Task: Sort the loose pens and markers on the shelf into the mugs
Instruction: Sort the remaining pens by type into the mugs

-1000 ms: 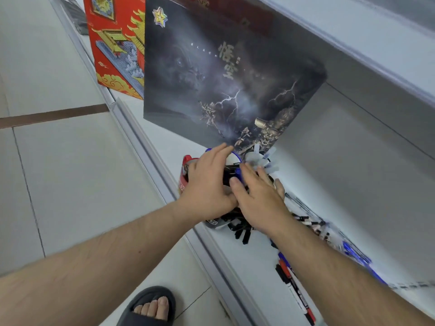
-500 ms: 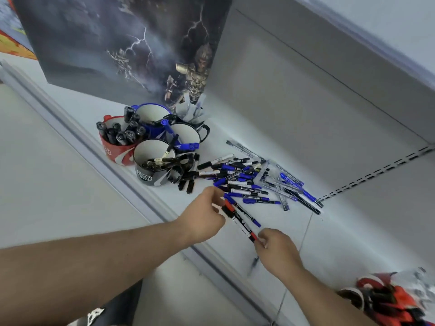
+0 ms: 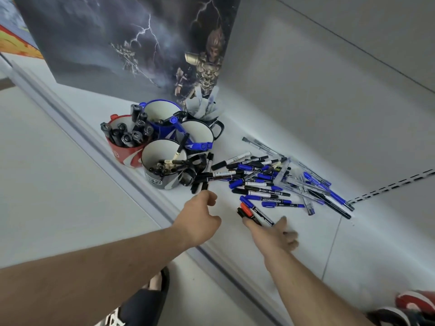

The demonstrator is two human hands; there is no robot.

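We see our two hands held apart over the front of the white shelf (image 3: 353, 245). Our left hand (image 3: 200, 222) hovers with fingers loosely curled and holds nothing, just in front of a few black markers (image 3: 200, 184) that spill beside the grey mug (image 3: 162, 165). Our right hand (image 3: 273, 234) rests on the shelf with its fingers touching two markers, one red-capped (image 3: 247, 210) and one black-capped (image 3: 242, 214); we cannot tell whether it grips them or only touches them. The loose pile of pens and markers (image 3: 270, 182), mostly blue and black, lies to the right of the mugs. The red mug (image 3: 122, 154) is packed with black markers, the blue mug (image 3: 162, 114) stands behind it, a white-lined black mug (image 3: 200, 135) sits to the right, and a further mug (image 3: 207, 111) at the back holds pale pens. A dark poster board (image 3: 117, 38) leans behind them.
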